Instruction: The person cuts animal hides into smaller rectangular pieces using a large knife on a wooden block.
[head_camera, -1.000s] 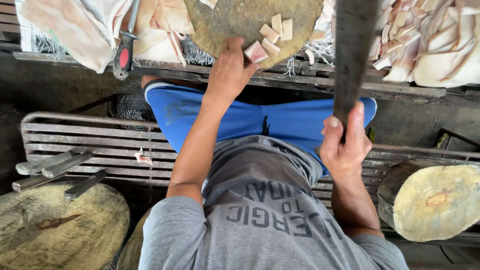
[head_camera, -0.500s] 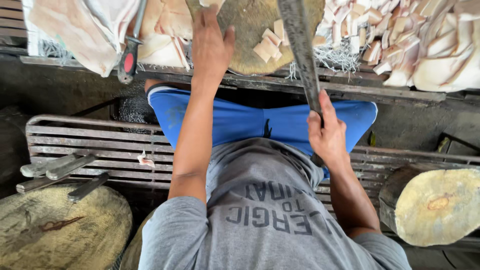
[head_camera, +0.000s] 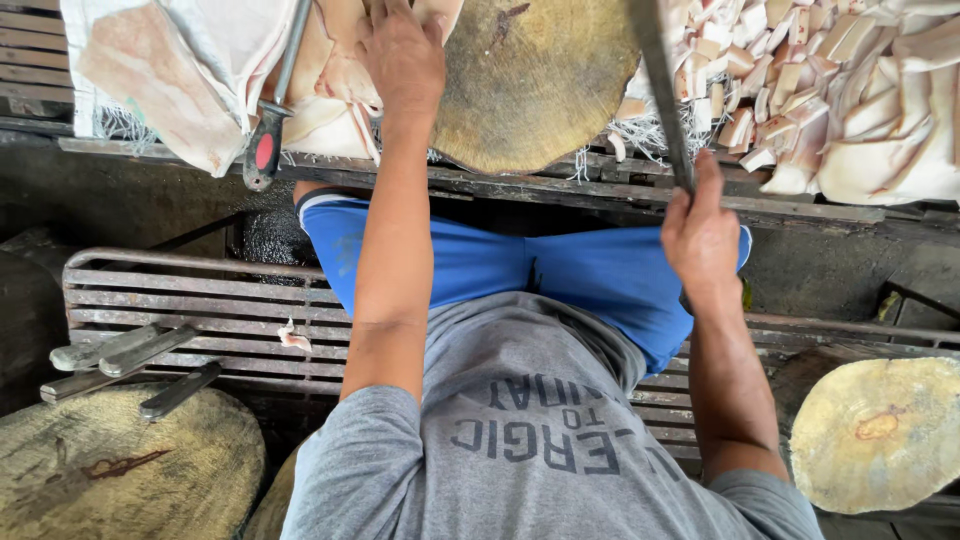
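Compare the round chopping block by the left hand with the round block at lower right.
The chopping block by the left hand is darker, olive-brown, and lies beside pale cut pieces; the left hand is at its edge. The block at lower right is paler yellow, bare, untouched, with a small reddish stain. Both are round wooden slabs lying flat.

A long dark cleaver blade (head_camera: 660, 90) is gripped at its handle end by the right hand (head_camera: 700, 235), held edge-on and tilted, reaching up past the round wooden chopping block (head_camera: 530, 80). The block is worn, brownish, and set flat on the counter. Pale slabs of pork skin (head_camera: 330, 90) are piled just left of the block, and they're being pressed by the left hand (head_camera: 405, 55).
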